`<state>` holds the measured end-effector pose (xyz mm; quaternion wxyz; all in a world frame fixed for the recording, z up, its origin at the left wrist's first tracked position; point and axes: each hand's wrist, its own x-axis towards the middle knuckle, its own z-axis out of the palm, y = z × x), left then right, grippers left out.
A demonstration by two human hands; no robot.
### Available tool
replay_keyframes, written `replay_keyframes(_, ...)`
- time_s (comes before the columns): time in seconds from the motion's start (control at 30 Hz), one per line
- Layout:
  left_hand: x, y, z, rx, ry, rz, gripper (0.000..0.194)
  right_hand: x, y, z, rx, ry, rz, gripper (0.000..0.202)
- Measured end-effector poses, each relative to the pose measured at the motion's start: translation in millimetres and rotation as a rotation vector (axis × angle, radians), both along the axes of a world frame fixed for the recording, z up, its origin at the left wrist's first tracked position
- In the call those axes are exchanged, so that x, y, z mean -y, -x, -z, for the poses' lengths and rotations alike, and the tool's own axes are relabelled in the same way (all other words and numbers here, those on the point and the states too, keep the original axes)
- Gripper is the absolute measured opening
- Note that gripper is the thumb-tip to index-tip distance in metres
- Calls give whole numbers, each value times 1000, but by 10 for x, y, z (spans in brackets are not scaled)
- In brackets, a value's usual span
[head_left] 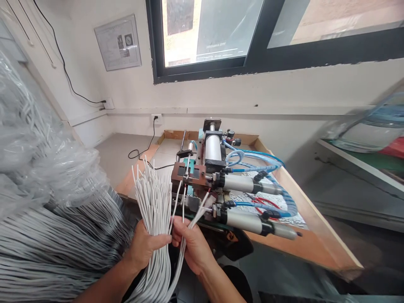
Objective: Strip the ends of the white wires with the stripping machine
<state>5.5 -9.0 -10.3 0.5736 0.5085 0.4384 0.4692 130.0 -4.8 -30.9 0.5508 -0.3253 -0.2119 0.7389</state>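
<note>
A thick bundle of light grey cables [154, 202] stands in my left hand [147, 244], whose fingers and thumb wrap round it. Beside it, my right hand [191, 242] pinches a few separate cables [180, 263]. Their upper ends fan out, and some show reddish tips. Just beyond the hands is a pneumatic machine [192, 174] with a brown block and silver cylinders. One cable from my right hand reaches up near the front of that block; whether it touches is unclear.
Many more grey cables [63, 248] lie at the left under clear plastic [47, 155]. A wooden-edged tray [315, 219] surrounds the machine, with blue hoses [265, 162] at its right. A shelf [362, 162] holds a large clear bottle [369, 126]. Behind are a wall and window.
</note>
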Motion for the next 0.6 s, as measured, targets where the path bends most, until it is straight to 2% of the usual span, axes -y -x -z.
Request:
replay_keyframes(0.07, 11, -7, -1, 5, -6, 39, 14, 42, 16, 15, 115, -55, 51, 28)
replay_keyframes(0.23, 18, 47, 49, -33, -19, -43, 12, 120, 32, 71, 189, -28, 217, 27)
replay_keyframes(0.4, 4, 89, 94, -67, 8, -97, 15, 105, 10, 70, 148, 61, 241, 29)
replay_keyframes(0.6, -12, 110, 99, -98, -1, -74, 14, 48, 7, 34, 80, 87, 254, 26)
